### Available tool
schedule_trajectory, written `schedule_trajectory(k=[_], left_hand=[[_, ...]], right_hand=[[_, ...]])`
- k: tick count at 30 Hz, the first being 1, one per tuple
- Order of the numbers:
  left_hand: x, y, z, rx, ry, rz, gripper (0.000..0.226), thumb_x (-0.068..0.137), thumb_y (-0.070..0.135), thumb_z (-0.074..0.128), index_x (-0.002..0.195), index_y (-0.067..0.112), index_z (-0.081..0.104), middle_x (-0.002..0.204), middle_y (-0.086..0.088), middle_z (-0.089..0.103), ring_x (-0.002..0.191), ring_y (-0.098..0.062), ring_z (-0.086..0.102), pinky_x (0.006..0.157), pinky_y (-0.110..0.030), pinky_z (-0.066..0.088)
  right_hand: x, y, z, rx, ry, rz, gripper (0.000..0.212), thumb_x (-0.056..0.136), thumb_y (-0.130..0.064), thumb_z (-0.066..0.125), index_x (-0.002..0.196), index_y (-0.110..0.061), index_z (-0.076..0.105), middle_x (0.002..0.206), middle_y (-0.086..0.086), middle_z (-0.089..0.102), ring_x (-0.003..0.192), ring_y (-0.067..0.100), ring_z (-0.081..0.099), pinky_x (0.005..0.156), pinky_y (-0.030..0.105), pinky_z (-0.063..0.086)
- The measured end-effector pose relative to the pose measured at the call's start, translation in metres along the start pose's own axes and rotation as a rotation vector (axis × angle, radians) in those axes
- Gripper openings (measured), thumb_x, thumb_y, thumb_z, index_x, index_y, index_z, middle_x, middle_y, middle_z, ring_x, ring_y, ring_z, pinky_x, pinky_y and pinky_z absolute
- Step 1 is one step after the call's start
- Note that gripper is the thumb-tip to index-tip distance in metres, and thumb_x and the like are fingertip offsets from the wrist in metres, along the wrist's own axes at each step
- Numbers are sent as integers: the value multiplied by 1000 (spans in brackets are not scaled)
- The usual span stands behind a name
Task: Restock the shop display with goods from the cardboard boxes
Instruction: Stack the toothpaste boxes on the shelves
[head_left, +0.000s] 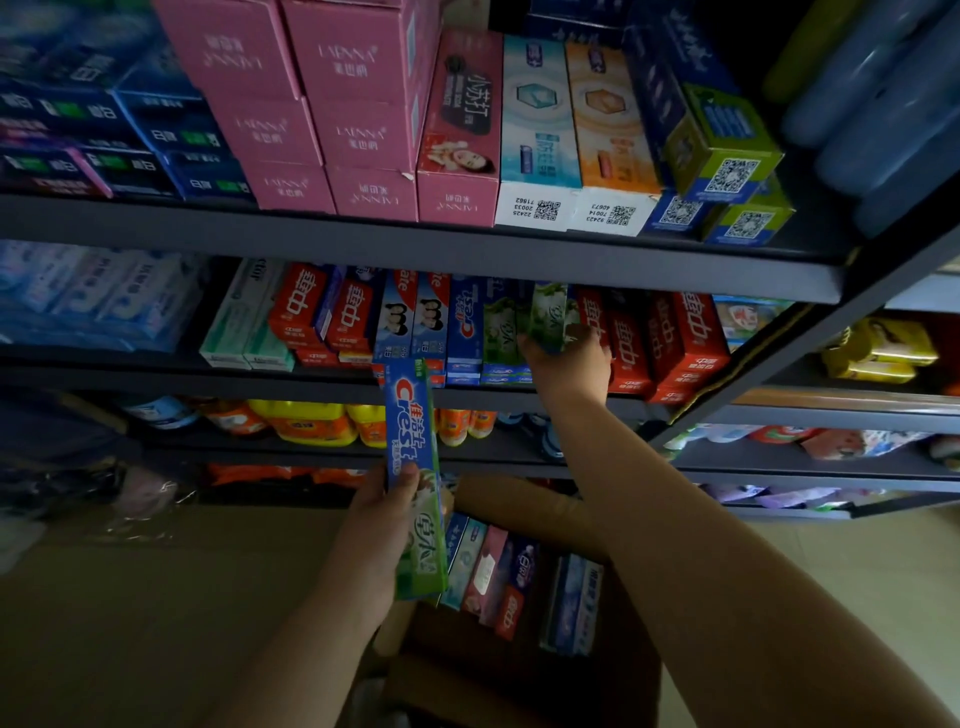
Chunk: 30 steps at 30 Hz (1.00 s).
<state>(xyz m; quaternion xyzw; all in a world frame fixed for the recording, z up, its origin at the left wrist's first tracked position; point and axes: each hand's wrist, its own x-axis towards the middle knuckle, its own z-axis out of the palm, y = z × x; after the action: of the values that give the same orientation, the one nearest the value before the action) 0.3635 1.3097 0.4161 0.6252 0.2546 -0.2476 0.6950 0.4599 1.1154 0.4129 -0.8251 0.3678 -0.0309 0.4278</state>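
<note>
My left hand (382, 525) grips two toothpaste boxes upright in front of the shelves: a blue Crest box (410, 421) and a green box (426, 545) behind it. My right hand (569, 358) reaches into the middle shelf (311, 376) and holds a green-and-white toothpaste box (550, 317) among the standing boxes there. Below my arms an open cardboard box (524, 506) holds several more toothpaste boxes (498, 571) standing on end.
The top shelf (415, 244) carries pink boxes (332, 104) and more toothpaste cartons. Red toothpaste boxes (675, 338) stand right of my right hand. Lower shelves hold yellow and orange bottles (311, 423). A second shelving unit (831, 415) stands to the right; bare floor (130, 623) lies left.
</note>
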Motion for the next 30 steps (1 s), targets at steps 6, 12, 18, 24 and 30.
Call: schedule_trajectory(k=[6, 12, 18, 24, 30], left_hand=[[1, -6, -4, -4, 20, -21, 14, 95, 34, 49, 107, 29, 53, 95, -2, 65, 85, -19, 62, 70, -35, 45], [3, -9, -6, -3, 20, -19, 19, 96, 35, 50, 112, 26, 50, 94, -2, 63, 83, -18, 60, 77, -39, 44], [3, -13, -5, 12, 3, 2, 20, 96, 34, 49, 113, 25, 52, 96, -2, 64, 85, -19, 60, 70, -35, 43], [3, -13, -6, 26, 1, 3, 20, 96, 36, 50, 113, 26, 53, 95, -3, 64, 85, -20, 61, 73, -36, 45], [10, -1, 5, 7, -13, 31, 22, 95, 36, 53, 116, 29, 57, 101, -3, 68, 93, -23, 65, 80, -41, 52]], right_hand=[[6, -4, 1, -159, 31, -122, 61, 82, -38, 71, 130, -6, 49, 131, 13, 50, 111, 29, 55, 83, 33, 47], [-2, 4, 3, -141, 36, -172, 52, 84, -36, 68, 125, -6, 56, 126, 14, 51, 105, 28, 56, 83, 31, 50], [-4, 2, 8, -125, 22, -165, 55, 87, -36, 67, 131, -6, 52, 133, 14, 46, 111, 30, 55, 89, 34, 49], [-18, 2, 4, -94, 15, -147, 79, 84, -50, 66, 143, -8, 34, 147, 13, 28, 136, 30, 31, 108, 36, 35], [-106, 32, -11, 32, -291, -115, 34, 95, -45, 51, 115, -18, 50, 95, -13, 58, 85, -1, 57, 71, 19, 40]])
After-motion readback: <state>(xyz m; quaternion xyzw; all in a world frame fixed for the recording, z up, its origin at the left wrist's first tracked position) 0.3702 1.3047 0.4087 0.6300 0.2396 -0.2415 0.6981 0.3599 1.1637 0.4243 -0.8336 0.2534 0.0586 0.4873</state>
